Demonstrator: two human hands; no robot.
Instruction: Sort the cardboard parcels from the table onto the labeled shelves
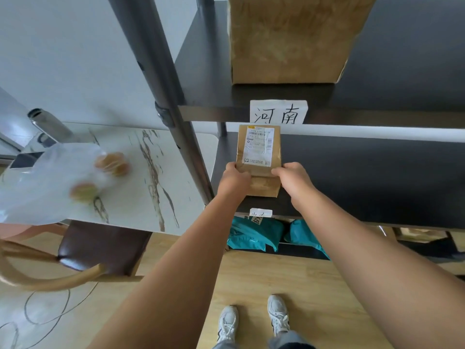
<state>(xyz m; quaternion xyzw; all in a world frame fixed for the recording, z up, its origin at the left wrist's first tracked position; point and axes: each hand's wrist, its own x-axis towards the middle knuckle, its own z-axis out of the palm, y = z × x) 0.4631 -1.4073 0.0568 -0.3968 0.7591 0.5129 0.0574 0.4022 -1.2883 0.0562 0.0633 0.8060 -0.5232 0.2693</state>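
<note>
A small flat cardboard parcel [259, 149] with a white shipping label lies on the dark middle shelf [364, 177], near its left front corner. My left hand [234, 178] grips its near left edge and my right hand [293, 178] grips its near right edge. A white handwritten label [278, 112] hangs on the front edge of the upper shelf just above the parcel. A large cardboard box [289, 39] stands on that upper shelf [201, 71]. A smaller white label [261, 212] sits on the middle shelf's front edge below my hands.
Teal plastic mailers [254, 235] lie on the bottom shelf. A metal upright post [171, 102] stands left of the parcel. To the left is a marble-pattern table [141, 177] with a clear bag of round fruit [50, 182], and a brown-seated chair [100, 248] under it.
</note>
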